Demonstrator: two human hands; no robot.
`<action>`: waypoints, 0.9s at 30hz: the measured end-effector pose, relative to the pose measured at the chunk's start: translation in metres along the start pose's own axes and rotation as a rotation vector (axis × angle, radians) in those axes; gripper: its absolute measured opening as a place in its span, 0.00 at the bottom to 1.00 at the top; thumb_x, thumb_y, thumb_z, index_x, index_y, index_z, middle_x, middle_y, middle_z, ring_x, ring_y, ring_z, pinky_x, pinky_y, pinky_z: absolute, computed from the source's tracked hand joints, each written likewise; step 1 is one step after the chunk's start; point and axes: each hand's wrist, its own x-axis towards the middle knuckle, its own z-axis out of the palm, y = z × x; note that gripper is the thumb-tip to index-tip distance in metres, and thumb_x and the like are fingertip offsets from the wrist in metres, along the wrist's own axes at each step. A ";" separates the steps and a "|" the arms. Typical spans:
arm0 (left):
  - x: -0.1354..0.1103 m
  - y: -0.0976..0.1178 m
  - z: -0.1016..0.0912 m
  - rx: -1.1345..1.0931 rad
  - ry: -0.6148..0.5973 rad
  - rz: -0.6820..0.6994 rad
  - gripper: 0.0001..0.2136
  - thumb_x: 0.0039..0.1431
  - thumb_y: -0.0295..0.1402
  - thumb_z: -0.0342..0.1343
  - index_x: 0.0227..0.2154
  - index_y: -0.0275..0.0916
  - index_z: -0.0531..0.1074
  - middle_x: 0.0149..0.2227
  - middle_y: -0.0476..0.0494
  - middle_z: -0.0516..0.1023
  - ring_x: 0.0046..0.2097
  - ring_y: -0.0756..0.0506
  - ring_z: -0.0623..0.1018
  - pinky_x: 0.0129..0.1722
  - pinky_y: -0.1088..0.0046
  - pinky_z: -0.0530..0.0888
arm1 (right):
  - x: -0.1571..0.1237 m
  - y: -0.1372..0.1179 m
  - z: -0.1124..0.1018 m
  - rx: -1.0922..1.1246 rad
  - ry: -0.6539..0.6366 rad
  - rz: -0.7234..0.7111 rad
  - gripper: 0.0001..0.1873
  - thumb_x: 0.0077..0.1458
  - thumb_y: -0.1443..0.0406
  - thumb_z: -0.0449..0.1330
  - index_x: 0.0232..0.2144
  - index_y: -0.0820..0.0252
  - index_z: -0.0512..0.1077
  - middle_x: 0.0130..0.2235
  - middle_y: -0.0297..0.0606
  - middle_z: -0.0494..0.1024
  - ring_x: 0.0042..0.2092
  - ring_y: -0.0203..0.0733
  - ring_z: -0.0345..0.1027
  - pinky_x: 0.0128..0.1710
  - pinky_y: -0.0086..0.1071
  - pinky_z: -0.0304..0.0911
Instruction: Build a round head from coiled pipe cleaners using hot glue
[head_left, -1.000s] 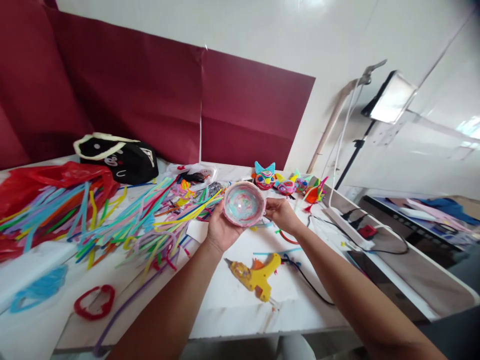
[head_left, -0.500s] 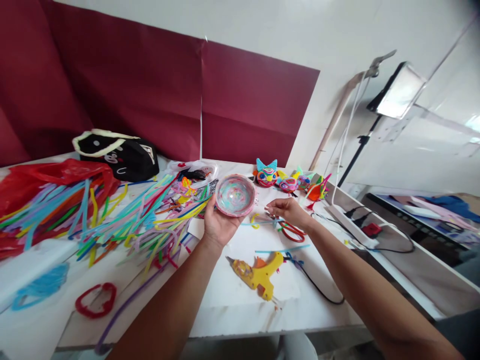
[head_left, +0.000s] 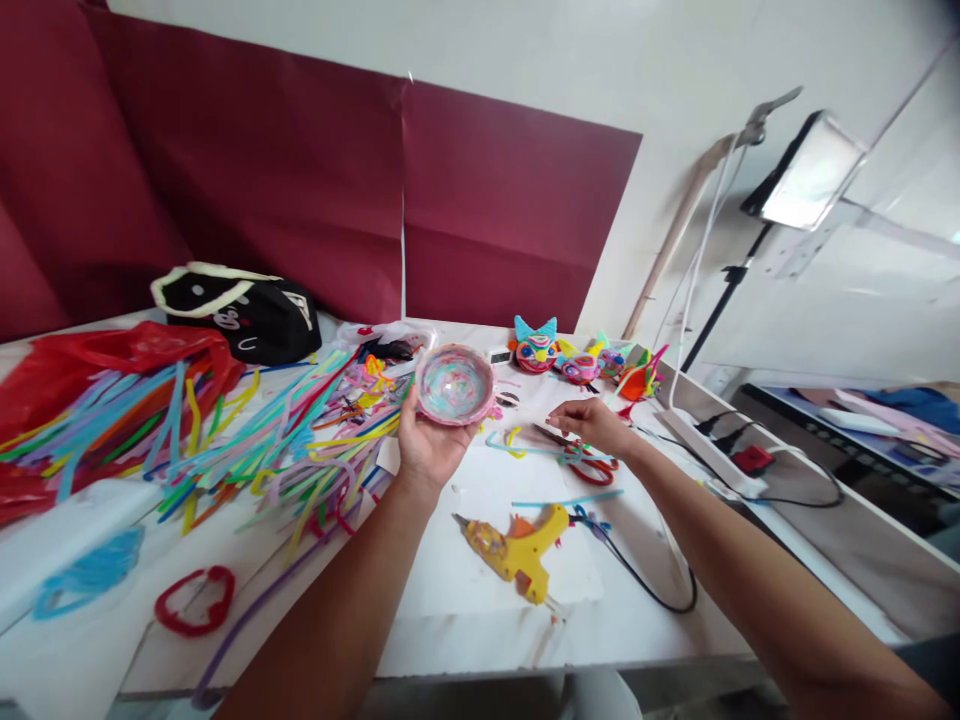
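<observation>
My left hand holds a small round bowl from below and from its left side. The bowl is tilted so its inside faces me, mottled pink, turquoise and white, with small pink bits on the right of its rim. My right hand is to the right of the bowl, apart from it, with fingertips drawn together in a pinch; anything between them is too small to tell. Just under that hand lie red-handled scissors on the table. Nearer me rests a yellow hot glue gun, nozzle to the left.
Many coloured pipe cleaners and a red plastic bag cover the left side. Behind stand a black pouch and colourful craft figures. A power strip and a lamp are at the right.
The bowl and my left hand have moved slightly left. My right hand has shifted a little to the right, so the gap between it and the bowl is wider.
</observation>
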 end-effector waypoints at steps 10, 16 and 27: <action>0.002 0.005 -0.001 -0.011 0.008 0.051 0.25 0.59 0.49 0.49 0.53 0.38 0.68 0.53 0.35 0.75 0.54 0.36 0.75 0.48 0.56 0.76 | 0.001 0.011 0.008 -0.321 -0.147 -0.003 0.14 0.50 0.56 0.61 0.33 0.61 0.77 0.30 0.38 0.78 0.30 0.38 0.68 0.31 0.29 0.60; 0.001 0.002 -0.001 -0.025 -0.011 0.019 0.25 0.59 0.49 0.50 0.54 0.39 0.67 0.53 0.35 0.75 0.54 0.35 0.74 0.47 0.55 0.76 | 0.021 0.005 0.031 -0.547 -0.185 0.035 0.04 0.44 0.71 0.64 0.25 0.59 0.77 0.30 0.40 0.79 0.35 0.43 0.72 0.34 0.29 0.60; -0.006 -0.009 0.001 0.053 -0.024 -0.119 0.25 0.59 0.45 0.52 0.57 0.42 0.64 0.53 0.36 0.75 0.56 0.34 0.73 0.51 0.48 0.72 | 0.040 -0.042 0.018 -0.247 0.204 -0.091 0.10 0.58 0.63 0.56 0.38 0.60 0.76 0.41 0.43 0.81 0.42 0.46 0.75 0.42 0.37 0.67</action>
